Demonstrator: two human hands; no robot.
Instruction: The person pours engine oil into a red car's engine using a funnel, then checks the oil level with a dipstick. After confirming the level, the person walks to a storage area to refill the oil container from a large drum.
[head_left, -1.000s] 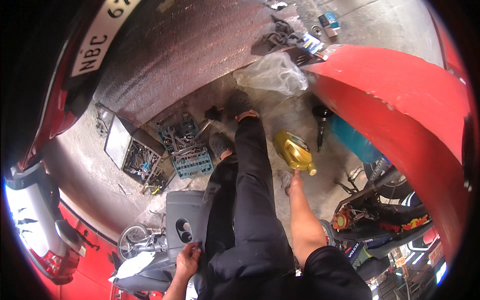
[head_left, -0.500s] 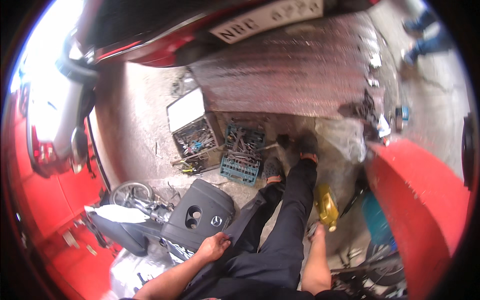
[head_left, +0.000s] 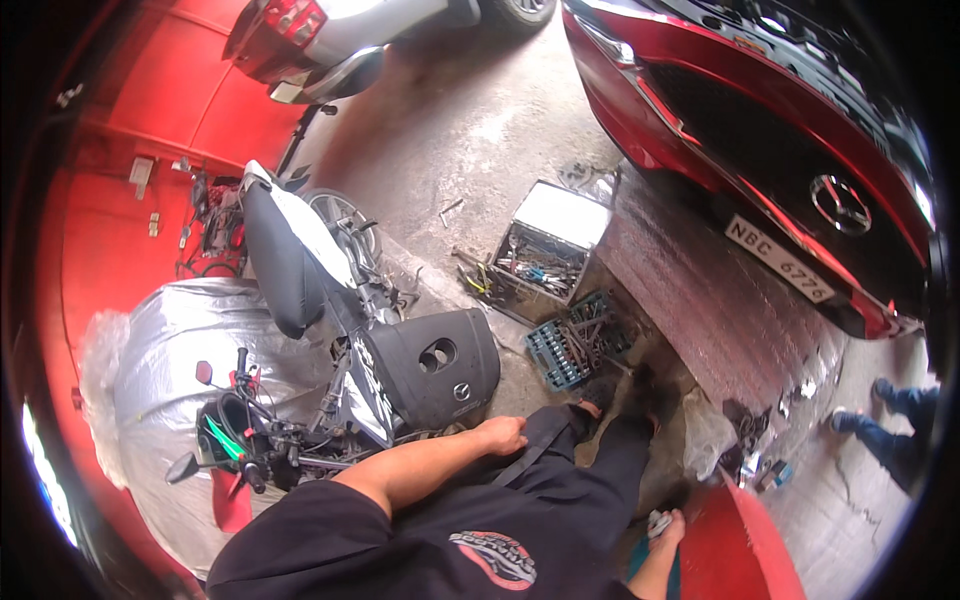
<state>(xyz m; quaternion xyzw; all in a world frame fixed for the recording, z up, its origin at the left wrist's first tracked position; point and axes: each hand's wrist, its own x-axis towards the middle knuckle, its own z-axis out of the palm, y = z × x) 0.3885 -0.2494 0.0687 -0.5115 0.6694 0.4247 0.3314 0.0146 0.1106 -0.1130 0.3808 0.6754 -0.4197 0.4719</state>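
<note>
My left hand (head_left: 502, 436) rests beside my dark trouser leg (head_left: 545, 450), its fingers curled in and nothing visible in them. It is nearest to a dark grey plastic engine cover (head_left: 465, 355) with two round openings, which leans on a motorcycle. Low on the right, my right hand (head_left: 672, 530) is closed around a small crumpled whitish thing, apparently a rag (head_left: 658, 522). That hand is next to a red curved panel (head_left: 735, 545). Beyond my feet lie a teal socket set case (head_left: 552, 358) with several tools on it and an open metal toolbox (head_left: 545, 262) full of hand tools.
A motorcycle (head_left: 285, 255) and a silver cover sheet (head_left: 190, 340) stand on the left. A red car (head_left: 690, 130) with its engine bay exposed is at the right, a ridged mat (head_left: 720, 320) before it. Another person's legs (head_left: 905, 405) show at far right.
My view has swung left, bringing the motorcycle and more of the red car into sight. The yellow bottle near my right hand is out of view. Both hands stay closed.
</note>
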